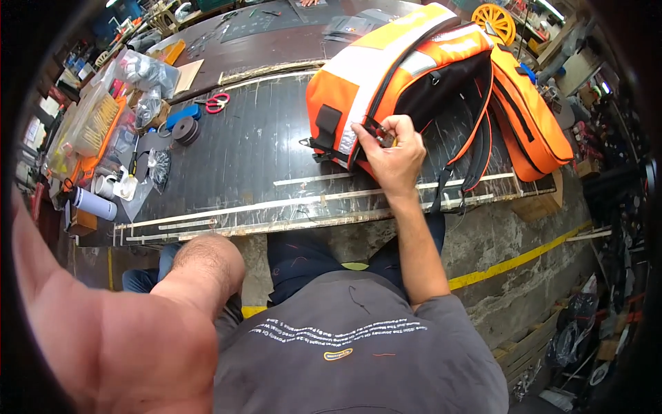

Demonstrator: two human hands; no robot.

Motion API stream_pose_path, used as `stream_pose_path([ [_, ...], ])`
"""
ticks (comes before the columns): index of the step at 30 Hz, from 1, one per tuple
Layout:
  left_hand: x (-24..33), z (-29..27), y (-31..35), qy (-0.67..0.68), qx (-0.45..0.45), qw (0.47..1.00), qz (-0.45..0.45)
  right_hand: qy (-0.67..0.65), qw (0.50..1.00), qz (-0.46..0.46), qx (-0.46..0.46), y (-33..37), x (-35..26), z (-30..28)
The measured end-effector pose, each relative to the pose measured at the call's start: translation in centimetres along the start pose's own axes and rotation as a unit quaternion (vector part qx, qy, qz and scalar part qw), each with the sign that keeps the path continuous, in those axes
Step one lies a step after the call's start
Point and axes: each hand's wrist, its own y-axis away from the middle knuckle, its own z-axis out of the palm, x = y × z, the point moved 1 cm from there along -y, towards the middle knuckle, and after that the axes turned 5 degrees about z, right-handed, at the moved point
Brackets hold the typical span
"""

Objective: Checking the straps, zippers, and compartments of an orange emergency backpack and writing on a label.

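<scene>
An orange backpack [338, 103] with silver reflective bands and a dark zipper stands on the dark worktable [255, 152]. At its lower near edge, beside the zipper, my right hand [400, 155] is closed, thumb and fingers pinched. A small dark piece with a metallic glint shows between them; its kind is unclear. My left arm bends up toward the camera, its elbow [217, 259] just off the table's front edge. Very large and close at lower left is my left hand [131, 345], its fingers mostly out of the picture.
Red-handled scissors [218, 103], a dark spool [185, 130] and a white cylinder [95, 205] lie at the table's left, near plastic containers [96, 127]. Another orange bag [534, 131] and black straps [476, 152] are on the right. A co-worker's hand [308, 3] shows at the far edge.
</scene>
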Motion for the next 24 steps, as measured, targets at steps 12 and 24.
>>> stream_pose_path([
  [12,-0.4,1.4,0.2,0.006,0.002,1.0,0.02,-0.006,0.999,0.042,0.017,0.2,0.9,-2.5],
  [24,-9.1,1.2,14.4,-0.262,-0.144,0.939,-0.17,0.029,0.999,-0.013,0.004,0.5,0.3,-2.6],
])
